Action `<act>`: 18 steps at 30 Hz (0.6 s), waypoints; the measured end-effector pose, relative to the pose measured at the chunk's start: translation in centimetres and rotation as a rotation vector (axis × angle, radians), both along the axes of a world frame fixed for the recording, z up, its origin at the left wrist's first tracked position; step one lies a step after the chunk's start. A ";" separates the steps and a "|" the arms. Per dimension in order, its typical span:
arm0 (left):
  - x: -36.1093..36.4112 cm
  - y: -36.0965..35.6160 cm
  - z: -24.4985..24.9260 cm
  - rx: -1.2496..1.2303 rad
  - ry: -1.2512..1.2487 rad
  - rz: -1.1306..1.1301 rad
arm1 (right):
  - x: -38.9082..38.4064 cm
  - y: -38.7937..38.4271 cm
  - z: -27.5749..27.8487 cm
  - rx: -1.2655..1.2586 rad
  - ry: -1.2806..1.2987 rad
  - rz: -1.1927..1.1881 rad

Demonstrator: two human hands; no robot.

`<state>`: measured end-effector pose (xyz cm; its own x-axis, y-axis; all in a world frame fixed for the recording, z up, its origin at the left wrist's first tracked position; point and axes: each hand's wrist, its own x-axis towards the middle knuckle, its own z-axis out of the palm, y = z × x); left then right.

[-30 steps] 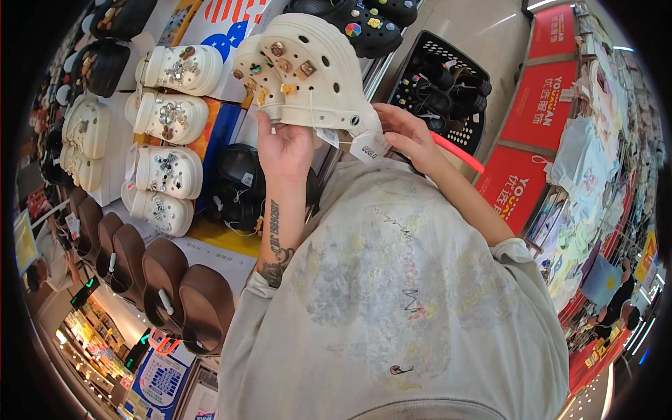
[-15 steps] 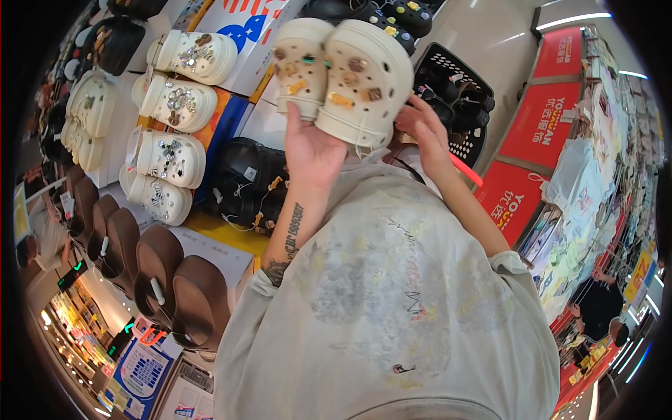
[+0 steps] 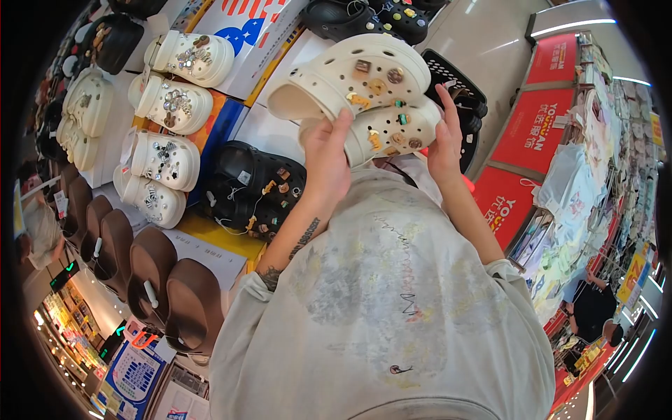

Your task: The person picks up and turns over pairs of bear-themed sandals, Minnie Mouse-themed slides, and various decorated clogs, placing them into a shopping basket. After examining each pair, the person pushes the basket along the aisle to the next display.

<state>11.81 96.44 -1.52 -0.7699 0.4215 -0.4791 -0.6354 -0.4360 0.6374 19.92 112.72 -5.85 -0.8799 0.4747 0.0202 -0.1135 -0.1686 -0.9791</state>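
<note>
- The cream clogs point(image 3: 364, 73) are held up in front of the chest, between both hands and above the bench point(image 3: 213, 234).
- They lie one on the other, touching. The top clog point(image 3: 378, 66) and the lower clog point(image 3: 395, 129) both have their toes toward the right hand and their openings toward the left.
- Small charms stud the uppers of both.
- Left hand point(image 3: 325, 164): its grip is closed on the heel end of the pair. The thumb reaches up along the lower clog's opening and the fingers are hidden behind.
- Right hand point(image 3: 444, 143): its grip holds the toe end, with the fingers spread and pressed against the lower clog. One fingertip reaches up to the edge of the top clog.
- The left forearm carries a tattoo, and a pale printed shirt point(image 3: 392, 315) fills the lower part of the view.
- Black clogs point(image 3: 255, 185) with charms lie on the bench just below the left hand.
- White clogs point(image 3: 171, 105) with jewelled charms stand in a column further left.
- Brown shoes point(image 3: 150, 276) stand in a row along the bench's near-left edge.
- A box point(image 3: 241, 31) with a stars-and-stripes print sits beyond the white clogs, and more dark clogs point(image 3: 364, 17) lie beyond the held pair.
- A black basket point(image 3: 465, 98) with dark shoes stands on the floor just behind the right hand.
- Red signs point(image 3: 539, 126) stand beside it.
</note>
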 end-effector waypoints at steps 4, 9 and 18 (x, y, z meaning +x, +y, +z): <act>0.4 0.0 -1.3 -0.147 0.217 -0.017 | -0.2 -0.3 0.4 -0.019 0.013 -0.023; 0.5 -0.6 -2.0 -0.373 0.431 -0.056 | -0.4 0.2 0.5 0.076 0.048 0.020; 0.6 -2.5 -4.8 -0.447 0.861 -0.057 | 0.7 -0.2 -0.6 0.242 0.030 0.118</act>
<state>12.44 93.97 -6.35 -0.9159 0.3851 0.1136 0.1131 -0.0241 0.9933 20.66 112.50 -6.44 -0.9263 0.3468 0.1472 -0.1362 0.0560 -0.9891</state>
